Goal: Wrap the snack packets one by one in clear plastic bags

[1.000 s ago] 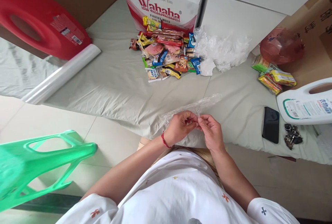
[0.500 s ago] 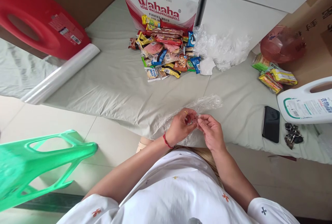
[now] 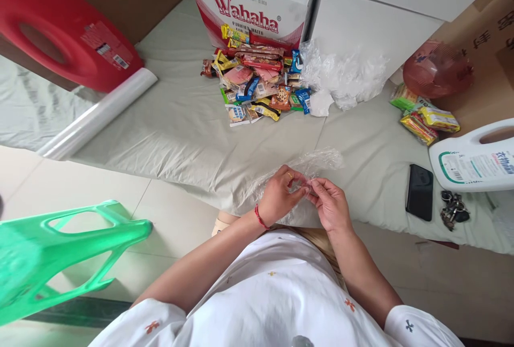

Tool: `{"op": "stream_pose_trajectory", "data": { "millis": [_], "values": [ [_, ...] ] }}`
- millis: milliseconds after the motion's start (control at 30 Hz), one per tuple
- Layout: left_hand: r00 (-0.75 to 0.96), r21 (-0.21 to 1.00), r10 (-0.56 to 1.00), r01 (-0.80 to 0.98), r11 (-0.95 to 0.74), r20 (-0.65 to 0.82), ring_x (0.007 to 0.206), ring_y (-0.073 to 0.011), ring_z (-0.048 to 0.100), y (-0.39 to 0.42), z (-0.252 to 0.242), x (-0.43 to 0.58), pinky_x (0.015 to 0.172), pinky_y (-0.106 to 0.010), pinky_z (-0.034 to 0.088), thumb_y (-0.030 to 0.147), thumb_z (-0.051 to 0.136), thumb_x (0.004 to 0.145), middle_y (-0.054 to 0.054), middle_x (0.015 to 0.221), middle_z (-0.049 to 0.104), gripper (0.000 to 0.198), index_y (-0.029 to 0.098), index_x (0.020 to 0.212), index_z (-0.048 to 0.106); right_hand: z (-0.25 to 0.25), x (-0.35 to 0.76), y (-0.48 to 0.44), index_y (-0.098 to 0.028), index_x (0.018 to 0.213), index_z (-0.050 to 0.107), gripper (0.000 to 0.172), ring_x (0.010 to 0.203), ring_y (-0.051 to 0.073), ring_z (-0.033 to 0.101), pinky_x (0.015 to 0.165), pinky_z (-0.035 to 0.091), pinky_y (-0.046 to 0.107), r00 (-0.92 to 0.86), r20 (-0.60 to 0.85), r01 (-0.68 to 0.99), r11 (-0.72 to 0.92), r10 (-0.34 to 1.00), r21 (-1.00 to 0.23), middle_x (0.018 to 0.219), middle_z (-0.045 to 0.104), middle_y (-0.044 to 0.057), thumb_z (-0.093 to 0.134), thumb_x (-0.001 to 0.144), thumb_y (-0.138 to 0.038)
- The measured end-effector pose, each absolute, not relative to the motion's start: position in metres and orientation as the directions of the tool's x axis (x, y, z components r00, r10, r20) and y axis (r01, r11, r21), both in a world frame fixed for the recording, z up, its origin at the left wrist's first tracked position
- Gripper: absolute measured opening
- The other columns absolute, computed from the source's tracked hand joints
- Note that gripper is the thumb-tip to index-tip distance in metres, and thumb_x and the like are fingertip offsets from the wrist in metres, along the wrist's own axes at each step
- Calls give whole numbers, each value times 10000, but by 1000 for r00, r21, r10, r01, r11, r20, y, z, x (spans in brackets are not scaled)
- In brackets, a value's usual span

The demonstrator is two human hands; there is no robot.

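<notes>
Clear crinkled plastic film (image 3: 321,159) lies at the near edge of the cloth-covered surface, under and beyond my hands. My left hand (image 3: 283,194), with a ring and a red cord at the wrist, pinches a bit of the film. Close against it, my right hand (image 3: 331,202) pinches the same film between thumb and fingertips. The fingertips of both hands nearly touch. Beyond them lies a pile of small wrapped snacks (image 3: 261,90), with a heap of crumpled clear plastic (image 3: 345,76) to its right.
A film roll (image 3: 100,114) and red jug (image 3: 80,36) are at the left, above a green stool (image 3: 80,250). Boxes (image 3: 249,9) stand behind. On the right are a phone (image 3: 420,191), keys (image 3: 454,210), a white bottle (image 3: 476,162) and snack packets (image 3: 429,119).
My right hand has shifted slightly right, and both hands still pinch the film. The view has moved a little.
</notes>
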State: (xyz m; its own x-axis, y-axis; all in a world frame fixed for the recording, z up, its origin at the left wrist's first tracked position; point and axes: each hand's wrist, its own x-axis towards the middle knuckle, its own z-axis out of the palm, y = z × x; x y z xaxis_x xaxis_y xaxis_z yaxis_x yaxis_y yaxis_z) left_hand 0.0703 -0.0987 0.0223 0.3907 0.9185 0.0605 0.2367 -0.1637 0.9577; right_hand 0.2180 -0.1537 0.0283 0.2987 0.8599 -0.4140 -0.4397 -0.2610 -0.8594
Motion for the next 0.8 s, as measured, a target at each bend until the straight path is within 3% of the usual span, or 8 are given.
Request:
{"op": "stream_pose_trajectory", "data": {
  "millis": [133, 300, 467, 600, 800],
  "values": [
    [356, 968, 934, 220, -122, 37, 699, -114, 559, -93, 21, 68, 678, -259, 455, 164, 652, 870, -12, 828, 637, 79, 194, 834, 716, 27, 221, -153, -228, 806, 767, 341, 890, 189, 694, 773, 634, 327, 318, -420, -420, -271, 850, -866, 966, 758, 28, 909, 686, -513],
    [323, 976, 945, 214, -30, -42, 671, -110, 520, -84, 23, 57, 643, -260, 424, 247, 671, 862, -5, 803, 612, 83, 187, 807, 686, 26, 225, -153, -215, 812, 759, 392, 746, 128, 597, 519, 548, 198, 412, -415, -325, -295, 811, -899, 880, 691, 13, 904, 657, -545],
    [327, 976, 924, -11, 216, -200, 671, -111, 509, -80, 24, 49, 631, -253, 411, 381, 724, 838, 14, 763, 597, 207, 191, 855, 646, 28, 225, -153, -205, 779, 718, 400, 645, 99, 527, 421, 436, 166, 412, -415, -311, -303, 811, -901, 806, 642, -1, 881, 662, -552],
    [408, 871, 862, -249, 423, -301, 737, -120, 578, -72, 31, 38, 684, -251, 469, 417, 837, 743, -11, 815, 645, 322, 182, 841, 640, 29, 232, -154, -206, 748, 677, 376, 641, 99, 535, 448, 451, 172, 419, -415, -333, -288, 808, -898, 776, 626, -8, 871, 672, -519],
    [432, 728, 804, -377, 573, -409, 747, -144, 625, -57, 40, 5, 610, -243, 484, 320, 915, 656, -47, 829, 675, 325, 177, 807, 666, 35, 259, -153, -209, 735, 659, 331, 590, 91, 503, 429, 404, 178, 430, -421, -318, -303, 799, -899, 739, 607, -15, 848, 655, -467]
  ]
}}
